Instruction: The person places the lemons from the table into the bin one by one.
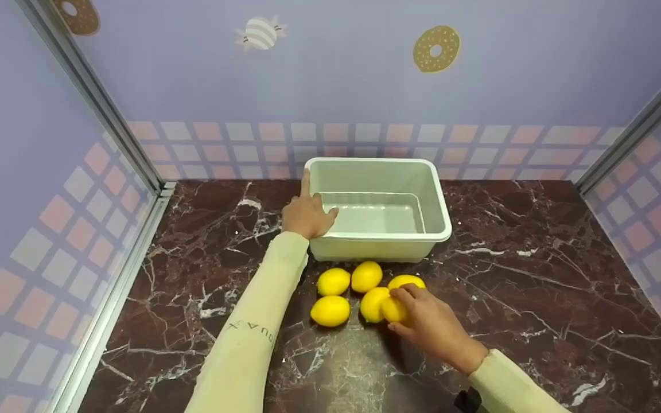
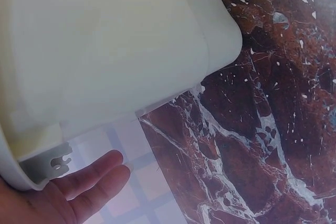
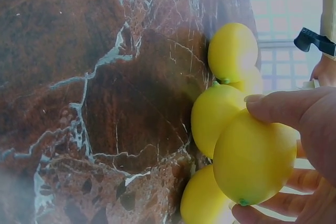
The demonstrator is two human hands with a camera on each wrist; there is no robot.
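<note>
The held lemon point(image 3: 252, 158), on the cluster's right, sits between thumb and curled fingers of your right hand point(image 1: 438, 326), probably because neighbours crowd its left; 5 other lemons point(image 1: 330, 311) lie just before the bin point(image 1: 370, 250); your left hand point(image 1: 306, 215) straddles its left rim, fingers nearly straight, perhaps steadying it.

Behind the right hand point(image 1: 439, 330), part of the gripped lemon point(image 1: 395, 311) is hidden — some of the rear lemon point(image 1: 405, 281) too. The marble tabletop's point(image 1: 537, 321) near edge lies outside the head view. On the left sleeve point(image 1: 241, 364), lettering point(image 1: 255, 326) (partly wrapped out of sight) is unclear. The left wrist view crops the white plastic tub point(image 2: 115, 51) and left hand point(image 2: 52, 203).
</note>
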